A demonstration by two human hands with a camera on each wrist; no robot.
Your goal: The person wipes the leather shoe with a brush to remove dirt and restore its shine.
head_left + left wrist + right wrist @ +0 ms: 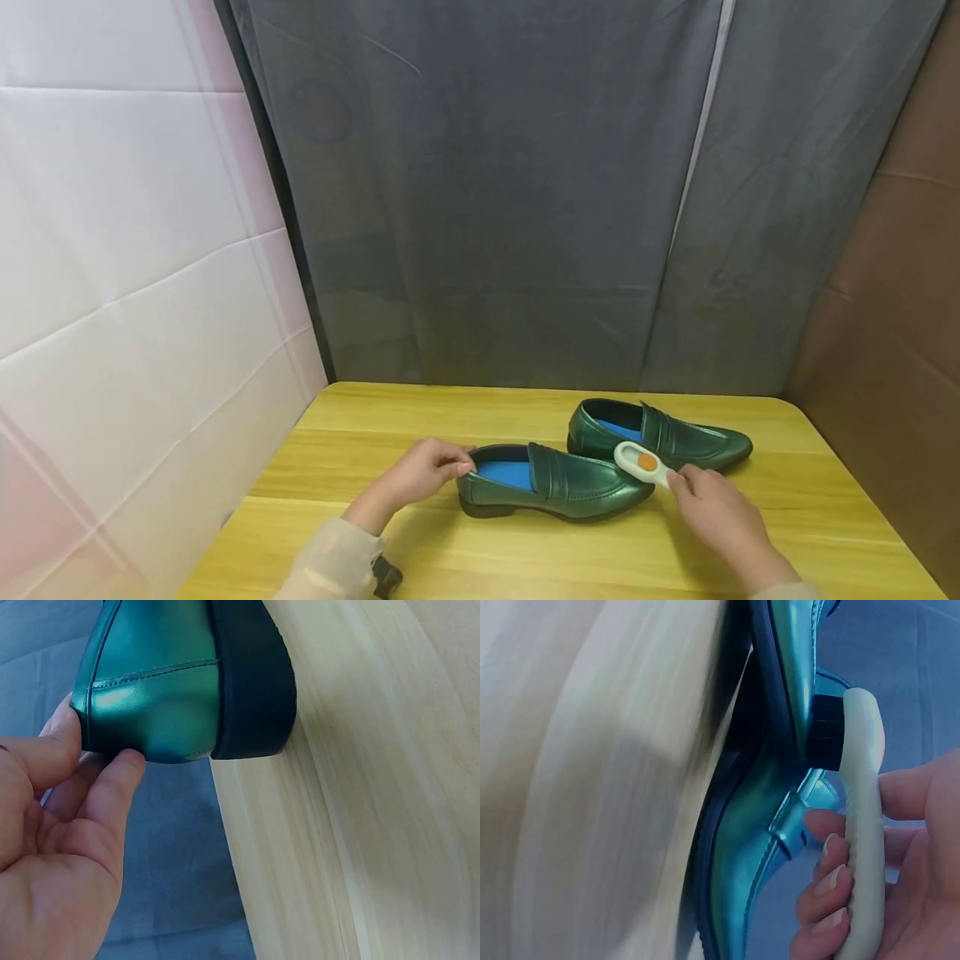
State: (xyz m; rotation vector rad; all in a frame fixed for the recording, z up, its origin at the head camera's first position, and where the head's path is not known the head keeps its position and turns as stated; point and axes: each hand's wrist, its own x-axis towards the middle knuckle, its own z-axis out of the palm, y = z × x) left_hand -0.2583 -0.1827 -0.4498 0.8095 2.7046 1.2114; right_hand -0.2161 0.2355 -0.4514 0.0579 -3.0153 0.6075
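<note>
A shiny dark green loafer (585, 485) with a blue insole sits on the table, toe to the right. My left hand (427, 472) pinches the rim at its heel; the left wrist view shows thumb and fingers at the heel's back (157, 712). My right hand (716, 512) grips the handle of a white shoe brush (640, 463) with an orange spot on its head. In the right wrist view, the brush's dark bristles (826, 733) meet the loafer's toe (793, 675). My curled fingers wrap the pale handle (865, 847).
A matching green loafer (693, 442) stands just behind, toe also to the right. Both shoes are on a yellow wood-grain table (360, 425). A grey curtain (480, 208) hangs behind it, with a white panel (135, 217) at left and a brown one (892, 333) at right.
</note>
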